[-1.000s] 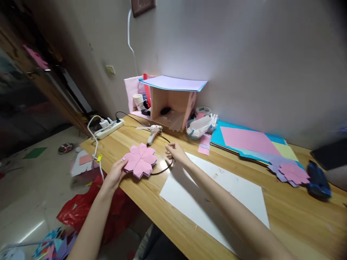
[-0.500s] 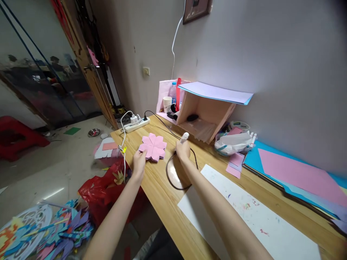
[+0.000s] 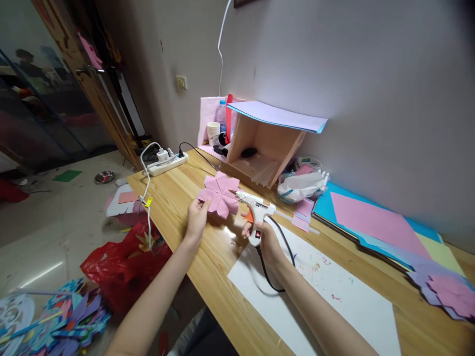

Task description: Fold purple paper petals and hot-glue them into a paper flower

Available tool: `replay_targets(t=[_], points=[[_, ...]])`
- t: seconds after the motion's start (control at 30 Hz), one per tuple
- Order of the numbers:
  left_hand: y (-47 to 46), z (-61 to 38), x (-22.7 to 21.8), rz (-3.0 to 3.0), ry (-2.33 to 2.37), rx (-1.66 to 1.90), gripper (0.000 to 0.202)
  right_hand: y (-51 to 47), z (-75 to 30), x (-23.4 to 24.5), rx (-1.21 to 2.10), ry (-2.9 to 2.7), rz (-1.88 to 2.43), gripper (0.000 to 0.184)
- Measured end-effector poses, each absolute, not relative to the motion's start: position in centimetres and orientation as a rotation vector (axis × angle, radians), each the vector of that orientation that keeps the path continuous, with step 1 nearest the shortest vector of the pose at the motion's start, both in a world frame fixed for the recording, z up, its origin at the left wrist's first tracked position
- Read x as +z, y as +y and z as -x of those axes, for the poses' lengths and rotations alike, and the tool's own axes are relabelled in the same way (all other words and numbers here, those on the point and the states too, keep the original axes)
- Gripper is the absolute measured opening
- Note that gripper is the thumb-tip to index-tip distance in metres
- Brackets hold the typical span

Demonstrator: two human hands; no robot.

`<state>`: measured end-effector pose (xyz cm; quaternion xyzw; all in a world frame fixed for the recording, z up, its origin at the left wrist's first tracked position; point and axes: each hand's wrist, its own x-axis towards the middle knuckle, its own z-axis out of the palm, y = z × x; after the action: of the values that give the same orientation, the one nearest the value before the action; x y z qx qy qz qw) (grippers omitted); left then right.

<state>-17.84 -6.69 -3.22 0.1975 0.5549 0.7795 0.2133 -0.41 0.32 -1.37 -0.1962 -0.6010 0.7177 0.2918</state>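
Note:
My left hand (image 3: pixel 196 217) pinches the lower left edge of a pink folded paper flower (image 3: pixel 219 194) and holds it tilted up above the wooden table (image 3: pixel 178 190). My right hand (image 3: pixel 261 236) grips the handle of a white glue gun (image 3: pixel 253 206) with an orange trigger. The gun's nozzle points left and touches the flower near its centre. Its black cord (image 3: pixel 267 269) loops back across a white paper sheet (image 3: pixel 326 291).
A white power strip (image 3: pixel 167 163) lies at the table's far left corner. A wooden box (image 3: pixel 265 148) topped with lilac paper stands by the wall, beside a plastic bag (image 3: pixel 300 185) and coloured paper sheets (image 3: pixel 374 222). A red bag (image 3: pixel 122 267) and paper cut-outs lie on the floor.
My right hand has picked up the glue gun and brought its nozzle to the flower. My left hand has lifted the flower off the table. The view shifted slightly.

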Motion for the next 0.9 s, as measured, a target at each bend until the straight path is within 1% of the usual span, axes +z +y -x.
replay_targets(t=[0.23, 0.43, 0.57, 0.9], points=[[-6.78, 17.24, -2.88, -0.602, 1.513, 2.139, 0.036, 0.21, 0.47, -1.9, 2.01, -1.61, 0.552, 0.037], [-6.93, 17.2, -2.55, -0.624, 1.527, 2.179, 0.034, 0.33, 0.42, -1.93, 1.874, -1.705, 0.653, 0.039], [-7.01, 17.4, -2.8, -0.627, 1.529, 2.174, 0.034, 0.35, 0.42, -1.91, 1.904, -1.711, 0.638, 0.04], [-6.94, 17.53, -2.82, -0.628, 1.53, 2.198, 0.031, 0.28, 0.34, -2.15, 2.008, -1.622, 0.637, 0.029]])
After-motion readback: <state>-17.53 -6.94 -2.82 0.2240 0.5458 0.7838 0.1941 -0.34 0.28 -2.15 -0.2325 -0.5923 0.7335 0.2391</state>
